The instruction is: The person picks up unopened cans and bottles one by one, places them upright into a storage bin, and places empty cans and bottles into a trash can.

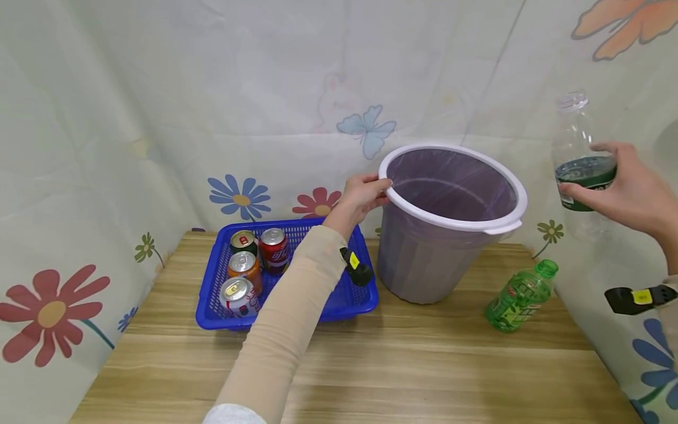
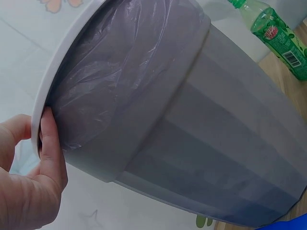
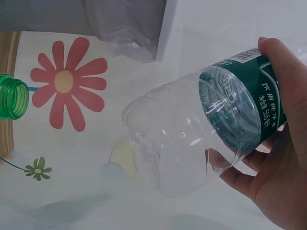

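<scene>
My left hand (image 1: 365,196) pinches the white rim of a grey trash can (image 1: 424,259), thumb on top and fingers beneath, as the left wrist view also shows. A thin translucent bag (image 2: 110,72) lines the can and folds over its edge. Off to the right, my right hand (image 1: 632,188) grips a clear plastic water bottle (image 3: 177,134) around its dark green label. The bottle is raised above the table, upright in the head view, with no cap on its neck. Below it and to the left, a green plastic bottle (image 1: 521,296), uncapped, stands on the table.
A blue plastic basket (image 1: 209,294) sits left of the can, partly behind my left forearm. Several drink cans, one of them a red can (image 1: 274,252), stand in its left half. The wood-grain table (image 1: 424,365) meets a flower-printed curtain (image 1: 265,118) behind and on both sides.
</scene>
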`<action>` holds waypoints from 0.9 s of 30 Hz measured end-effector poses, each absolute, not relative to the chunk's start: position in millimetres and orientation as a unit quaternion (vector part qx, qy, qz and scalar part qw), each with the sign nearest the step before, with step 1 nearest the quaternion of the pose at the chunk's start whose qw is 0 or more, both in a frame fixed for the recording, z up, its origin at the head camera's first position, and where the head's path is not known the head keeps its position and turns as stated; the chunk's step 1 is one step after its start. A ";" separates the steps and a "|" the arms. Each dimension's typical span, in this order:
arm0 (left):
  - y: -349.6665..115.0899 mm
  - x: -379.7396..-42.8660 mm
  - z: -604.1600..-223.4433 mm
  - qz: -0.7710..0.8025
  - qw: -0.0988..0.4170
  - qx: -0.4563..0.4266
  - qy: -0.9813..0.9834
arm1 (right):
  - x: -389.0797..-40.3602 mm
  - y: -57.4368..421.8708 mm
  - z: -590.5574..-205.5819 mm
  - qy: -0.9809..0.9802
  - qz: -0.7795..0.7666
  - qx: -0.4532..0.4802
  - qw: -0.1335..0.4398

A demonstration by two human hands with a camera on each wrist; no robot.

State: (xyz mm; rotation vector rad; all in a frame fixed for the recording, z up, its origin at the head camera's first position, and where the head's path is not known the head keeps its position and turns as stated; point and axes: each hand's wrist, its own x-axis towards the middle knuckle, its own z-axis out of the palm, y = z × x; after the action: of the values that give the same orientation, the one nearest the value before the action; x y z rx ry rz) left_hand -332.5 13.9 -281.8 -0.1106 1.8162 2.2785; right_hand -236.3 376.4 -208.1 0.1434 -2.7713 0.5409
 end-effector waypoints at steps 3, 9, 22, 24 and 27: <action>13.5 -332.4 -281.3 0.774 0.113 -0.037 0.621 | -238.8 372.8 -203.4 -0.969 0.181 0.057 0.157; 13.2 -332.6 -281.7 0.775 0.116 -0.031 0.621 | -244.3 369.1 -195.1 -0.972 0.170 0.071 0.148; 13.9 -334.2 -284.4 0.777 0.109 -0.029 0.620 | -254.6 352.3 -174.0 -0.977 0.142 0.080 0.135; 13.5 -334.3 -284.3 0.776 0.108 -0.029 0.621 | -255.7 349.3 -170.7 -0.979 0.138 0.079 0.131; 13.2 -334.7 -284.0 0.776 0.108 -0.030 0.620 | -258.2 345.7 -167.1 -0.980 0.133 0.079 0.123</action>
State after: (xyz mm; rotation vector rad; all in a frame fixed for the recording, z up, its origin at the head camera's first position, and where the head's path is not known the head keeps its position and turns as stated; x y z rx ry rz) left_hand -334.7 13.2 -284.0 -0.0890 1.8241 2.2842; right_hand -258.2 345.7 -167.1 0.2311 -2.8602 0.3878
